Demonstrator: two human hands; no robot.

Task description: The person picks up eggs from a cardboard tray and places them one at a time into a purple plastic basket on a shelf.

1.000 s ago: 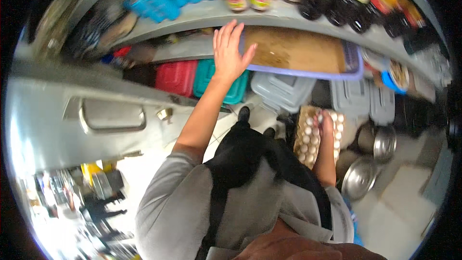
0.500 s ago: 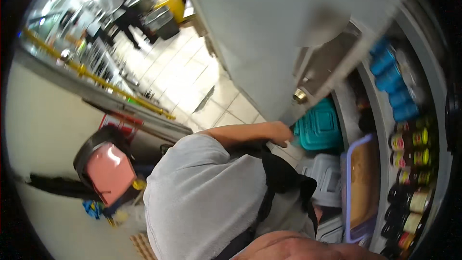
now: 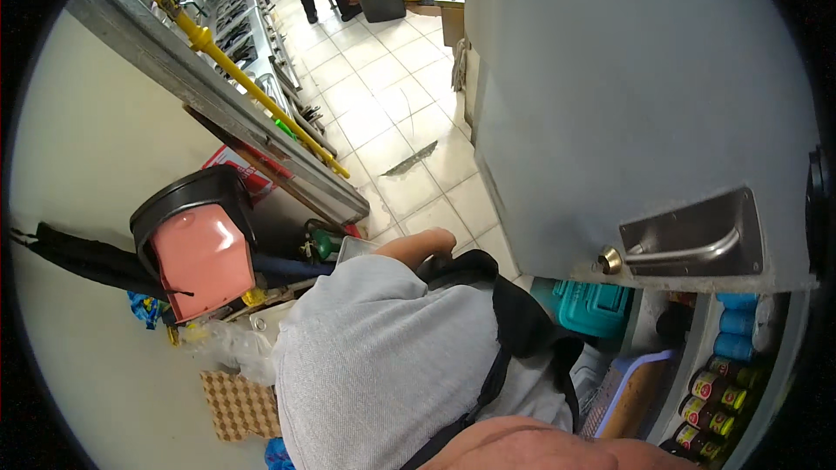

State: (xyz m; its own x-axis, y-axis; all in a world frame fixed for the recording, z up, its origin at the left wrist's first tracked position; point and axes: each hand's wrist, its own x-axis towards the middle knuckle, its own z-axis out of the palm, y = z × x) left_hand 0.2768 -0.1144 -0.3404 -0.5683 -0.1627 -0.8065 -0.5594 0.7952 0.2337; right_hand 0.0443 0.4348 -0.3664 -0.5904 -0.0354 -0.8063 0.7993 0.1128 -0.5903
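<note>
My left arm comes out of a light grey sleeve and bends near the black apron (image 3: 531, 313) on my front. At its far end, what shows of my left hand (image 3: 441, 242) is partly covered, and I cannot make out its fingers or anything in them. My right hand is out of sight. Ahead to the right stands a large grey door (image 3: 627, 96), with a recessed metal handle (image 3: 697, 248) and a brass lock (image 3: 610, 259) near its lower edge. Neither hand is seen touching it.
Shelves at right hold dark jars (image 3: 705, 418), blue cans (image 3: 737, 333) and a purple-rimmed basket (image 3: 623, 383); a teal lidded box (image 3: 594, 307) is beside them. At left are a pink dustpan (image 3: 205, 261) and an egg tray (image 3: 239, 405). Beyond a yellow pipe (image 3: 261, 87), people stand on tiles.
My view has turned, so the door and its handle sit lower and farther right. My left arm appears drawn back toward my body, away from the teal box.
</note>
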